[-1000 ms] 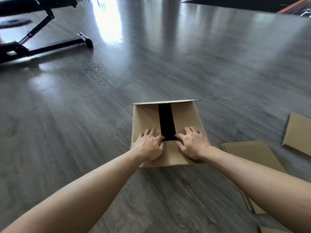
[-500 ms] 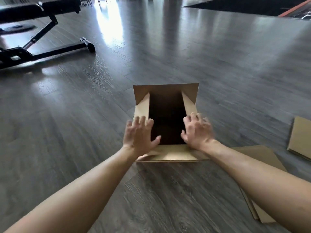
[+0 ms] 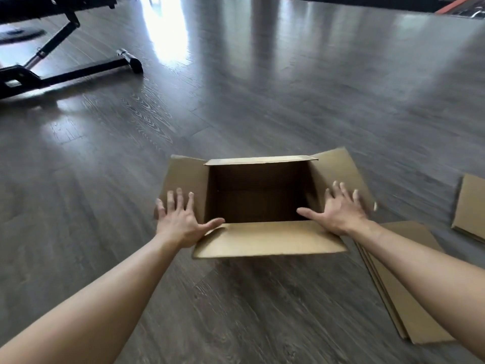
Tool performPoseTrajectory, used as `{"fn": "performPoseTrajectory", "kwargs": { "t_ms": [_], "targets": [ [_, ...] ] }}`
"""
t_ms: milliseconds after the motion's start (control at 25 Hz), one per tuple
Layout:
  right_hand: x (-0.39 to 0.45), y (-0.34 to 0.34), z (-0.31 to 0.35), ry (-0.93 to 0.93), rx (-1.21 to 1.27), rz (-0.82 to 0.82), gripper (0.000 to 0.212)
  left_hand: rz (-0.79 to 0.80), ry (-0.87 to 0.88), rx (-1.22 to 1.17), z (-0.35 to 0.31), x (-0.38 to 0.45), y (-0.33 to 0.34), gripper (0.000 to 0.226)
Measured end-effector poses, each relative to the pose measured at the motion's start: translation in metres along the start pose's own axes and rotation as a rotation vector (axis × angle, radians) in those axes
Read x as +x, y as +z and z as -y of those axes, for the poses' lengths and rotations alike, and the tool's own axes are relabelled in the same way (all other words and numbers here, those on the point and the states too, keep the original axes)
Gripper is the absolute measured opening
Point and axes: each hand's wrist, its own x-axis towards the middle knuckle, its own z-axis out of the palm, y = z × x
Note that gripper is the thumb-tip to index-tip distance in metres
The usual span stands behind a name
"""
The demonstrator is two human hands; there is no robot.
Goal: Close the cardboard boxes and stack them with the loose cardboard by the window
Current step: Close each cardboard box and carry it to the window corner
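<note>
The cardboard box (image 3: 258,206) sits open on the floor (image 3: 91,166) ahead of the person, with loose cardboard sheets (image 3: 404,279) just to its right. The left hand (image 3: 179,222) and right hand (image 3: 338,212) lie flat on the side flaps, fingers spread and gripping nothing. With all four flaps splayed, folding them in the wrong order could let one spring up again. Half a second ago the side flaps stood inward; now they lie outward.
</note>
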Motion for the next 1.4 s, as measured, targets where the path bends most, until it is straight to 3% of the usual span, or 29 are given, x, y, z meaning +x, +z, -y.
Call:
{"fn": "performPoseTrajectory", "kwargs": {
  "t_ms": [80, 160, 440, 520, 600, 720, 1000, 1400],
  "targets": [
    [-0.003, 0.011, 0.007, -0.028, 0.145, 0.131, 0.152, 0.152, 0.022, -0.121, -0.008, -0.001, 0.011, 0.144],
    [-0.004, 0.02, 0.009, -0.023, 0.213, 0.147, 0.158, 0.199, 0.015, -0.23, -0.011, -0.002, 0.019, 0.143],
    [-0.007, 0.031, 0.003, -0.088, 0.281, 0.072, 0.148, 0.15, 0.048, -0.23, -0.013, -0.015, 0.021, 0.14],
    [-0.008, 0.037, 0.0, -0.107, 0.279, 0.05, 0.146, 0.045, 0.031, -0.066, -0.015, -0.021, 0.017, 0.132],
    [-0.006, 0.039, -0.003, -0.109, 0.278, 0.024, 0.142, -0.151, 0.042, 0.086, -0.021, -0.022, 0.014, 0.106],
    [0.003, 0.034, 0.0, -0.134, 0.202, -0.036, 0.136, -0.313, 0.166, 0.105, -0.039, -0.004, 0.007, 0.075],
    [0.014, 0.03, 0.01, -0.192, 0.063, -0.009, 0.127, -0.34, 0.225, -0.029, -0.091, 0.066, -0.01, 0.1],
    [0.017, 0.046, 0.009, -0.215, 0.045, -0.037, 0.12, -0.113, 0.006, 0.023, -0.08, 0.13, -0.004, 0.107]
  ]
}}
